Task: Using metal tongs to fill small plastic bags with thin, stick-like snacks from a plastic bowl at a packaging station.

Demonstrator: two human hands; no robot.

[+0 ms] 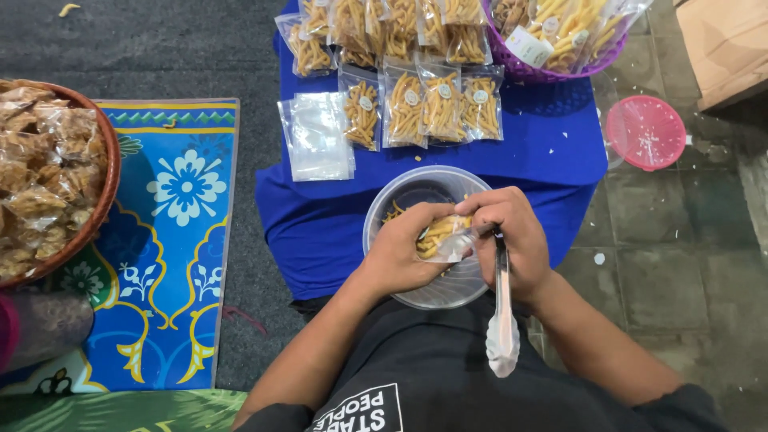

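While over clear plastic bowl (pixel 384 210): left hand (pixel 404 248) pinching small snack bag (pixel 442 238). Right hand (pixel 512 236) pinching bag top, gripping metal tongs (pixel 502 320).

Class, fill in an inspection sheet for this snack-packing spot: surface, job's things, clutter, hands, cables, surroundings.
Surface: blue cloth on a tiled floor.
Job's things: small clear bag partly filled with yellow snack sticks, held over a clear bowl; metal tongs.
Clutter: filled bags in rows; stack of empty bags; crumbs on the cloth.
Hands: left hand cups the bag; right hand pinches its top and also holds the tongs.
Cables: nothing seen.
Surroundings: purple basket of packed snacks, pink strainer, brown basket of wrapped snacks, patterned blue mat, cardboard box.
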